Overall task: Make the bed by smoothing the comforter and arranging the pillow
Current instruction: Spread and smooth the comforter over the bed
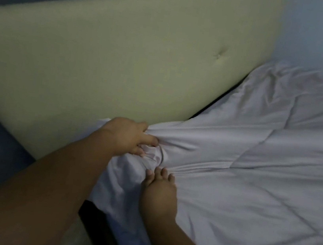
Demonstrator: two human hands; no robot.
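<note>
Nearest you, your right hand (160, 192) rests on the comforter (251, 187) at the bed's near head corner, fingers together and flat, gripping nothing. Just beyond, your left hand (128, 136) is clenched on a bunched fold beside the headboard (101, 68). From both hands the comforter runs rightward along the headboard, wrinkled toward the far edge. No pillow is visible, possibly because of the dim light.

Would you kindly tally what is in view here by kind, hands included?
Hands: 2, left hand and right hand
Comforters: 1, white comforter
Headboards: 1, green headboard
Pillows: 0 visible
Total: 4
</note>
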